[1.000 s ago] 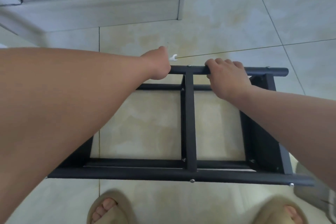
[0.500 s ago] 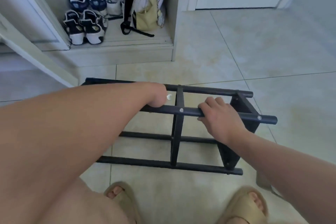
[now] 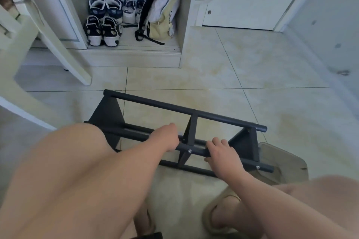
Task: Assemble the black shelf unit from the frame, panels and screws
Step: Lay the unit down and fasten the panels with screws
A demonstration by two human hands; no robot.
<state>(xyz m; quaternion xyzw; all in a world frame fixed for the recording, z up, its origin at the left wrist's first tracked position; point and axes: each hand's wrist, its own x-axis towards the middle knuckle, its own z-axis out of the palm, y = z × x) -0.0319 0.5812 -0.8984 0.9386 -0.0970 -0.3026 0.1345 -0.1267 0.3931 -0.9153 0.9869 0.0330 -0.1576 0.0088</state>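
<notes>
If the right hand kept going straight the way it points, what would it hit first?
The right hand grips the frame's near rail. Carried on up and leftward, it would probably meet the black middle strut first, though depth is hard to judge from one view.

I count: black frame 1 | hands 2: left hand, right hand | screw heads I can see 2 | shoes in the cupboard 6 | bag 1 | sandal plainly seen 1
</notes>
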